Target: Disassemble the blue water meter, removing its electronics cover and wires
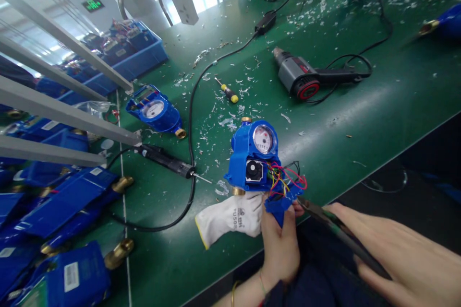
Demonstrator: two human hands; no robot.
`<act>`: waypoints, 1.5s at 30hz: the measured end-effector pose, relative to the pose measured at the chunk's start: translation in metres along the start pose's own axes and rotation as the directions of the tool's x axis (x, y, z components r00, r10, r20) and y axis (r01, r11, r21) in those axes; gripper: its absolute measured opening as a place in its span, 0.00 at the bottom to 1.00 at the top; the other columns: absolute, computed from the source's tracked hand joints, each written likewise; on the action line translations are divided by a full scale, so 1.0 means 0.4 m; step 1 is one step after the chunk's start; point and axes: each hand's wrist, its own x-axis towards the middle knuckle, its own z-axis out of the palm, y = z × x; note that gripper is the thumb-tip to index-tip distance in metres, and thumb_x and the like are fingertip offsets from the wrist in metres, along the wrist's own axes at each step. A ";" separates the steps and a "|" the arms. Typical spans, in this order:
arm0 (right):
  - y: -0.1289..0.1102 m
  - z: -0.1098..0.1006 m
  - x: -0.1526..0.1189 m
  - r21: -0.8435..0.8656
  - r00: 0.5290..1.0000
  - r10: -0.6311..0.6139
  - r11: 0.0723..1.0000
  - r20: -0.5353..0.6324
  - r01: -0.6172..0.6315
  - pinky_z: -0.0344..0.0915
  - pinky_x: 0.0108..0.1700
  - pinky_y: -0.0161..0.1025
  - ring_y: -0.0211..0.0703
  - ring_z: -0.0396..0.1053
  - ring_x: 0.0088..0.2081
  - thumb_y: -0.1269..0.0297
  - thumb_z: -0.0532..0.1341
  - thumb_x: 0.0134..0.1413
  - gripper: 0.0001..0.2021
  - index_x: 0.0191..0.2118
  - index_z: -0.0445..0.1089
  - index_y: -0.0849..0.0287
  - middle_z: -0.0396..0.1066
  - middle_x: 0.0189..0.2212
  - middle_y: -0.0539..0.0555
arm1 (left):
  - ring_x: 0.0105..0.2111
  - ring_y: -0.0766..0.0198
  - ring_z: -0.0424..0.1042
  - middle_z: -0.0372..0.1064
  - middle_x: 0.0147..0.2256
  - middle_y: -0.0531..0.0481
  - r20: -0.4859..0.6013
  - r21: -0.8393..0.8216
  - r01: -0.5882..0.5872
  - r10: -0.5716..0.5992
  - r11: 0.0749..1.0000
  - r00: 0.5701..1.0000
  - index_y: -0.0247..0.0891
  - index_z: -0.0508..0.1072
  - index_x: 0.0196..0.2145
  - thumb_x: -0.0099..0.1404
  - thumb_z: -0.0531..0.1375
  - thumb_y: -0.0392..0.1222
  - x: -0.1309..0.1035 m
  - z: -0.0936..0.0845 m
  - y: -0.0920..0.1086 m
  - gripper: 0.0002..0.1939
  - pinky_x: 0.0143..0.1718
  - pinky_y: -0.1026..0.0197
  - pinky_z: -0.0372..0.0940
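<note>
My left hand (280, 249) pinches a small blue plastic part (277, 207) at the table's near edge. Red, yellow and black wires (298, 180) run between this part and an opened blue water meter (239, 146) with a round dial and brass ends. In my right hand (399, 242) is a pair of pliers (345, 237), their dark jaws reaching the edge of the blue part. Whether the jaws grip it I cannot tell. A white work glove (230, 220) lies beside my left hand, under the meter's near end.
A heat gun (295, 74), a yellow-black screwdriver (226, 92) and a corded electric screwdriver (167, 160) lie on the green table (360, 124) among plastic scraps. Another meter (156, 110) stands left. Several blue meters (68, 201) and a blue crate (144, 60) lie past the grey frame bars (68, 110).
</note>
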 end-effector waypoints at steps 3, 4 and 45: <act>-0.001 -0.004 0.019 -0.124 0.996 -0.079 0.989 -0.032 0.075 0.77 0.41 0.44 0.49 0.76 0.44 0.65 0.51 0.54 0.25 0.59 0.59 0.59 0.74 0.49 0.60 | 0.39 0.54 0.74 0.76 0.38 0.42 -0.020 0.088 -0.027 0.029 0.996 0.999 0.35 0.73 0.39 0.64 0.60 0.48 0.002 -0.004 -0.003 0.13 0.45 0.52 0.68; -0.004 -0.005 0.027 -0.145 0.995 -0.090 0.986 -0.045 0.082 0.77 0.40 0.43 0.48 0.77 0.43 0.66 0.51 0.54 0.24 0.58 0.59 0.59 0.75 0.47 0.59 | 0.41 0.53 0.74 0.75 0.39 0.41 -0.021 0.117 -0.040 0.043 0.992 0.999 0.35 0.73 0.39 0.65 0.59 0.48 0.002 -0.006 -0.007 0.13 0.48 0.50 0.67; 0.021 -0.060 0.164 -0.375 0.953 -0.286 0.898 -0.099 0.231 0.68 0.30 0.40 0.47 0.71 0.31 0.75 0.52 0.50 0.17 0.48 0.63 0.65 0.71 0.34 0.61 | 0.36 0.57 0.76 0.77 0.35 0.45 0.056 0.011 0.030 -0.031 0.999 0.998 0.35 0.74 0.38 0.66 0.61 0.50 0.002 -0.008 -0.003 0.14 0.42 0.57 0.70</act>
